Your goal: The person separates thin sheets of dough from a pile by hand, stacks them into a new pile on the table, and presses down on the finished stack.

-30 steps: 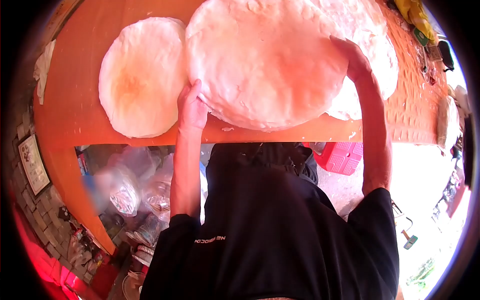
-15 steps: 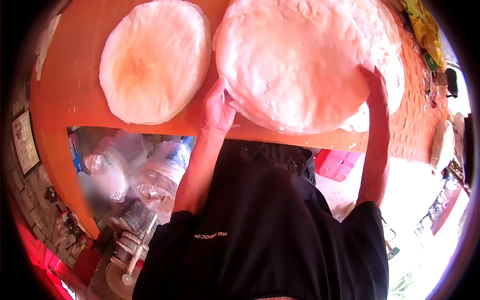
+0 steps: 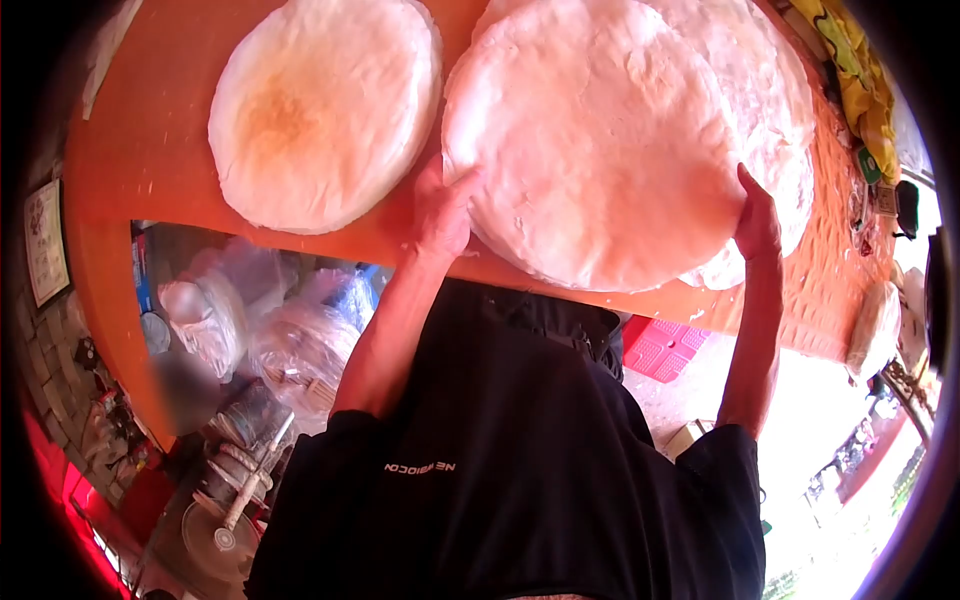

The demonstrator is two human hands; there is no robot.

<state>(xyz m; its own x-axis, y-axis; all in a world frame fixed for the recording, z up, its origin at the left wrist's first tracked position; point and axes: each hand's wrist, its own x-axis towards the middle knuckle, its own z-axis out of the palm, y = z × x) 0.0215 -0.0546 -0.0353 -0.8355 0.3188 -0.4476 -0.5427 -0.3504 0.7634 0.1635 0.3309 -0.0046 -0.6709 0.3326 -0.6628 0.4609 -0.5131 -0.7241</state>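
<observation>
The large pale disc (image 3: 595, 150), at 1 o'clock over the table (image 3: 150, 170), is pinched at its rim by left hand (image 3: 443, 212) (8 o'clock) and right hand (image 3: 758, 222) (4 o'clock). A positioning step is inferred; even two-sided support is called for.

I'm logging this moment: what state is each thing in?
Middle slab, pale and round: overlapping right slab
Left slab: lying flat, browned patch on top
Right slab: partly covered
Left hand: at middle slab's left edge
Right hand: at middle slab's right edge
Clear plastic bags: crumpled, below the tabletop
</observation>
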